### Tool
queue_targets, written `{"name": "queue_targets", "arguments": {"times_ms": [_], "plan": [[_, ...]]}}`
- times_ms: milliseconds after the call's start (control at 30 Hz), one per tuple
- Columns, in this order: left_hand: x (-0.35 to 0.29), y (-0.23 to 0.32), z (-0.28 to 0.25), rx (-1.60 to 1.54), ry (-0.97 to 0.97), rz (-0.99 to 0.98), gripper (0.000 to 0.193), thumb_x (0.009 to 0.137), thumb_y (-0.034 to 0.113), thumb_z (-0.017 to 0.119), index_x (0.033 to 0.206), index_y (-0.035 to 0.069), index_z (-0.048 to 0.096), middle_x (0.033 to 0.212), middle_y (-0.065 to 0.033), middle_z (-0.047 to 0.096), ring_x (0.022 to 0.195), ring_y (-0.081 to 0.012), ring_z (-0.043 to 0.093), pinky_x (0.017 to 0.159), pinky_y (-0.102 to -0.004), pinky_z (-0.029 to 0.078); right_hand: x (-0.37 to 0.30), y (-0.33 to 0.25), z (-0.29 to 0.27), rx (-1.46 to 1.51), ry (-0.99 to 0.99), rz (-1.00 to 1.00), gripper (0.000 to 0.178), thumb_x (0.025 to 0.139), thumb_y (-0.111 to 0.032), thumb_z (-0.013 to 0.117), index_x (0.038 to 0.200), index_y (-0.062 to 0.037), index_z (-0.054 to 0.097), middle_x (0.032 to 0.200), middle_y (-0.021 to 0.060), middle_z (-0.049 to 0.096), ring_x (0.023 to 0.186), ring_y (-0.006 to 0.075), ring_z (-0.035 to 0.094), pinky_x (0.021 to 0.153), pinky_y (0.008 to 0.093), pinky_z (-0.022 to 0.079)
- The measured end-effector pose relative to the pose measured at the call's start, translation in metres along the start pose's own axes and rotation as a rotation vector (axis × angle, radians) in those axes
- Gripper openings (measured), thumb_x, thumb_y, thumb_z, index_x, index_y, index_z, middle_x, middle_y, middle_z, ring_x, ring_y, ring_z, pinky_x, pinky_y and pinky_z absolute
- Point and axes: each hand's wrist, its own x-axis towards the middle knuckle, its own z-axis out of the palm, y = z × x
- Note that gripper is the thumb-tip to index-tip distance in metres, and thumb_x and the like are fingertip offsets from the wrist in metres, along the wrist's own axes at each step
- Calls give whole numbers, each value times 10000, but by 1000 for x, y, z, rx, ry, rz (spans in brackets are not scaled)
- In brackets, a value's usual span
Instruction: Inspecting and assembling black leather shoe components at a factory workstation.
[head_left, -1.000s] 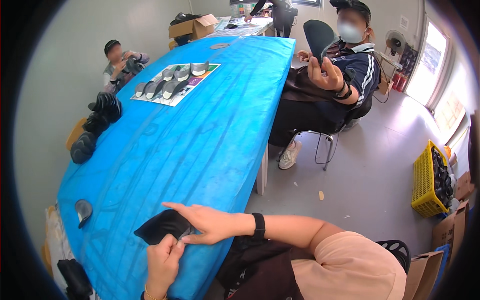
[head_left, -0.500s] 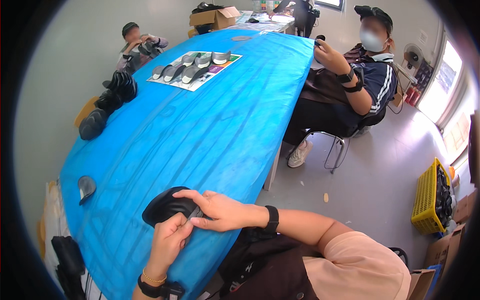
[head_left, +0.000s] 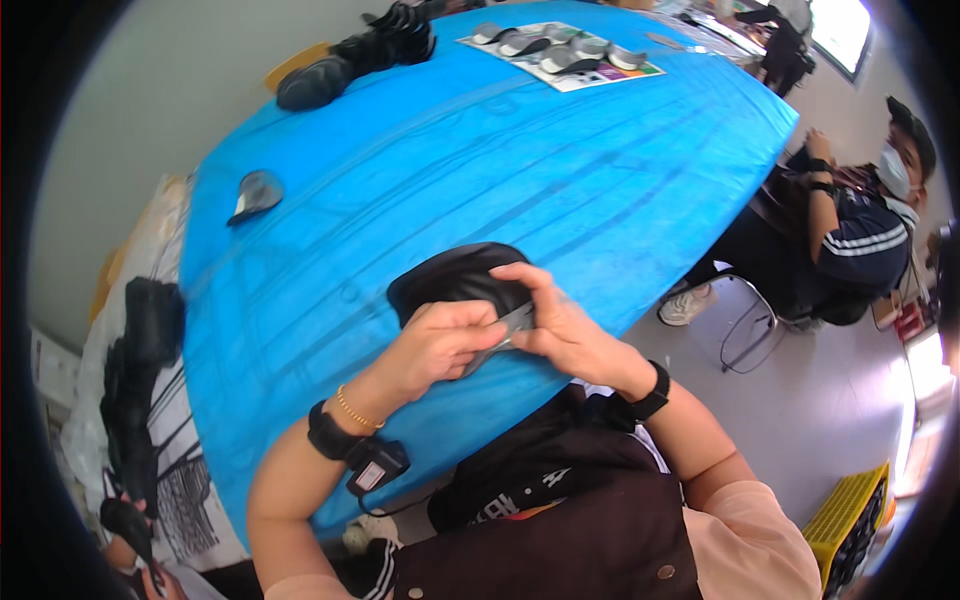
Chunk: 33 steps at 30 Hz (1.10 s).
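Both hands working a black insole at the near edge of the blue worktop [head_left: 420, 180].

The left hand [head_left: 440, 345] and right hand [head_left: 560, 330] are pinching the black insole [head_left: 455, 280] closed-fingered; keeping its far end resting flat on the worktop would likely steady it while thumbs are pressing evenly.

Beyond my hands [head_left: 500, 335] the blue table [head_left: 480, 170] lies open; one small grey piece [head_left: 255, 192] sits far left.

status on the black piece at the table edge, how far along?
Looks done: several grey and black pieces lie in a row on a sheet at the far end. In hand: left hand and right hand both grip one black piece over the blue table. Possibly left: a single grey piece and a black pile.
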Motion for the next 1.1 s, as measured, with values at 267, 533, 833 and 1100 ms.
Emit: {"name": "queue_targets", "arguments": {"times_ms": [267, 533, 833, 1100], "plan": [[1, -12, -6, -207, -60, 36, 270, 974, 228, 538, 735, 132, 459, 597, 116, 290, 478, 24, 207, 411, -178, 148, -4, -7, -1, 28, -32, 13, 630, 812, -104, 535, 1393, -113, 291, 1254, 188, 450, 1077, 380, 461, 939, 434, 379], [3, -14, -14, -300, -90, 68, 263, 971, 226, 545, 752, 110, 456, 594, 102, 318, 461, 21, 226, 389, -171, 174, -3, -8, -4, 57, -26, 31, 668, 812, -112, 538, 1401, -23, 236, 1248, 219, 422, 1126, 360, 463, 952, 412, 373], [-1, -27, 2, 152, 272, 475, 292, 883, 288, 683, 774, 72, 520, 654, 44, 492, 503, -19, 407, 447, -184, 295, -4, 0, -7, 80, -12, -25, 784, 832, -208, 546, 1452, -4, 111, 1405, 246, 305, 1213, 414, 435, 1032, 412, 326], [-12, -26, 10, 977, 363, 796, 496, 703, 423, 816, 665, 58, 482, 648, -29, 447, 495, -132, 398, 449, -280, 320, -6, 1, -9, 168, -25, 16, 779, 840, -195, 556, 1453, -8, 113, 1444, 225, 270, 1266, 390, 404, 1052, 401, 304]]}}
